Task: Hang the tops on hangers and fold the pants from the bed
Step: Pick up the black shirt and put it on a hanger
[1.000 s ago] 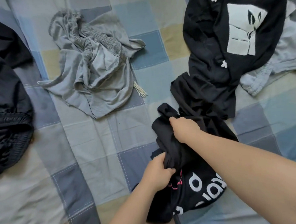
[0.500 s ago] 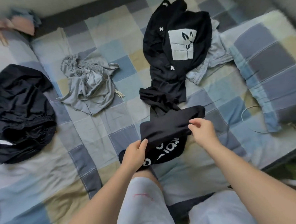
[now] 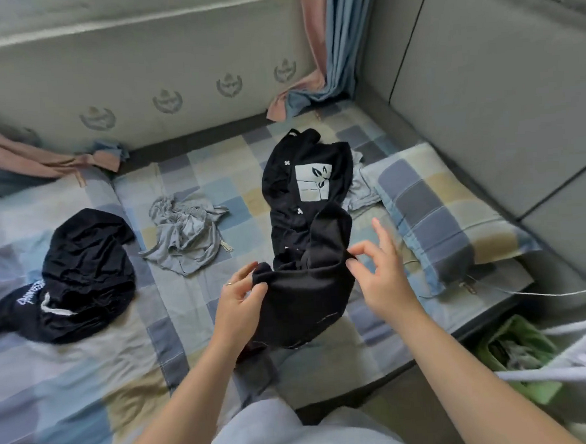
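Right now a black garment is lifted just above the bed, stretched between both hands near the bed's front edge, its far end trailing back onto the black printed top. The left hand is clamped on the garment's left corner, thumb over the cloth and fingers behind. The right hand pinches the right edge between thumb and forefinger, with the other fingers spread free. Whether this piece is a top or pants is hard to tell while it is bunched, so the step in hand looks like opening it out to find its shape. To do that well, I would keep both pinches on one edge, ideally a waistband or the shoulders, draw the hands apart until the cloth hangs flat, and give it a short shake so the folds drop out. Lifting it clear of the printed top first should keep that one from being dragged along. Also on the bed are grey shorts in a crumpled heap, a black bundle at the left, and a checked pillow at the right. White hangers show blurred at the lower right, within reach if this proves a top.
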{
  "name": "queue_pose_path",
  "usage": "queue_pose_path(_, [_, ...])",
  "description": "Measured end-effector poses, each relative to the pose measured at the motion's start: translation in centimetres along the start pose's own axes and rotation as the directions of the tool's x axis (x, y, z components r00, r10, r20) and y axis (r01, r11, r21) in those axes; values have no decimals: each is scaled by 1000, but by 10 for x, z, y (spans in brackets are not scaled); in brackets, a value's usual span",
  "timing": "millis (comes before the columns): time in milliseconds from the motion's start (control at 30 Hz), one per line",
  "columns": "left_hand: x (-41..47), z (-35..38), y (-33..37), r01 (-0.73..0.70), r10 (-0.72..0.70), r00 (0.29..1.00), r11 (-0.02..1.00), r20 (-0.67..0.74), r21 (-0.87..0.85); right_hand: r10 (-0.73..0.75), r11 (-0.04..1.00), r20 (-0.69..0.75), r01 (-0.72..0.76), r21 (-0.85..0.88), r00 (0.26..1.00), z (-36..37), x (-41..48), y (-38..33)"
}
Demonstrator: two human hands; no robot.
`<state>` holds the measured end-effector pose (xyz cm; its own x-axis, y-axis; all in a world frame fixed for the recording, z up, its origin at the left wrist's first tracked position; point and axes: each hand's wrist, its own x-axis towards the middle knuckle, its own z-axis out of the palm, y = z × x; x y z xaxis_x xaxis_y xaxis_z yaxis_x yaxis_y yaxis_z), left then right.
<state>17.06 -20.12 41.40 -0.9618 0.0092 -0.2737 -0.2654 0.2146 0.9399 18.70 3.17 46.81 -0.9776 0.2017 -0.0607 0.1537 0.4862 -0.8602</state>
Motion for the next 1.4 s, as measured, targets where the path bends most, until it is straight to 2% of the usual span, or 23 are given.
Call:
queue_pose_path(100, [-18,-16,40,-35,49,996,984,77,-173,-113,992,103,106,69,988,-17,-8,-38])
queue_pose_path(167, [-27,-29,62,-77,90,994,977,55,-200,-179,978,144,160,131,973,-24,-16,-64])
queue_pose_path(367, [-43,-75,115,-262,259,965,946,-44,-190,-370,902,80,338,268,925,-24,-36,-138])
queue_pose_path(533, [-50,-118,161,-486,478,873,867,-92,-109,-451,835,-24,431,343,892,-15,-43,-190])
queue_pose_path(633, [-56,-137,176,-511,517,854,854,49,-102,-447,823,-34,426,375,894,-5,-44,-212])
queue_pose_path(767, [-61,-162,183,-456,363,838,876,408,157,-515,809,-24,495,316,857,7,-44,-237])
queue_pose_path(833, [-64,-168,180,-449,304,828,863,471,232,-526,814,-19,510,278,850,12,-43,-247])
queue_pose_path(933, [-63,-179,174,-464,417,859,879,299,107,-523,824,17,500,268,852,15,-40,-253])
queue_pose_path(1033, [-61,-193,175,-552,547,832,834,96,30,-427,873,150,363,326,892,11,-34,-248])
queue_pose_path(1100, [-63,-200,180,-575,575,818,818,13,14,-354,927,279,293,235,893,8,-32,-242])
queue_pose_path(1167, [-67,-202,185,-580,579,814,814,-38,-20,-310,950,402,300,89,861,11,-32,-236])
queue_pose_path(1233, [-71,-198,189,-577,575,816,815,-49,-48,-276,955,422,296,20,864,20,-36,-230])
queue_pose_path(1300, [-73,-194,190,-575,572,818,815,-58,-69,-276,961,375,263,87,885,29,-40,-223])
queue_pose_path(1400, [-73,-191,189,-554,548,832,830,-92,-65,-245,928,293,136,348,924,41,-49,-215])
